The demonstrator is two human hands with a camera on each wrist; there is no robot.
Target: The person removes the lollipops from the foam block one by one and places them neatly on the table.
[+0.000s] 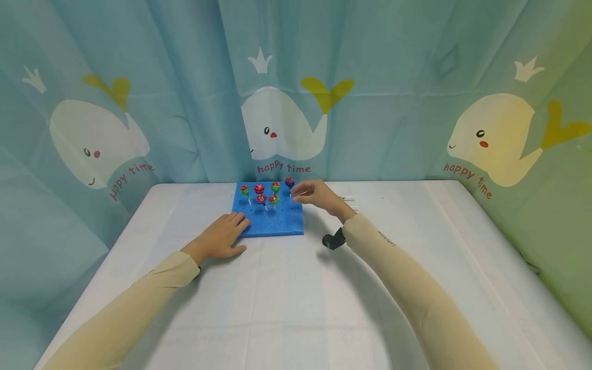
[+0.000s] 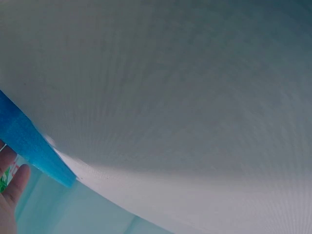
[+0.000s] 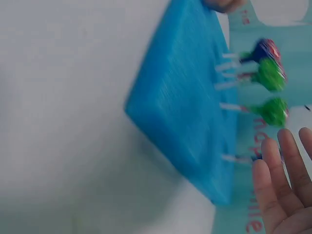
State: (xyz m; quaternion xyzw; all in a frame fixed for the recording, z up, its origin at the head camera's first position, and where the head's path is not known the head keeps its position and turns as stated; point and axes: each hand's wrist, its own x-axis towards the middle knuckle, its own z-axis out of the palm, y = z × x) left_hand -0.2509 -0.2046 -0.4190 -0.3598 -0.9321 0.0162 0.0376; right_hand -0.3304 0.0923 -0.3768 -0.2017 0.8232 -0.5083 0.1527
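Observation:
A blue foam board (image 1: pixel 277 224) lies at the back of the table, with several wrapped lollipops standing in it on white sticks. My left hand (image 1: pixel 219 236) rests at the board's front left corner, fingers spread over its edge. By the back right corner, my right hand (image 1: pixel 319 197) is beside a purple-and-red lollipop (image 1: pixel 290 182). In the right wrist view the fingers (image 3: pixel 278 180) of that hand are extended and grip nothing, partly covering this lollipop. Green lollipops (image 3: pixel 274 112) stand farther along the board there. The left wrist view shows mostly tablecloth and the board's edge (image 2: pixel 44 156).
White sticks (image 1: pixel 350 197) lie on the table just right of my right hand, their other ends hidden behind it. A black device (image 1: pixel 334 240) juts from under my right wrist. Behind the table hangs a blue curtain (image 1: pixel 393 128) printed with whales.

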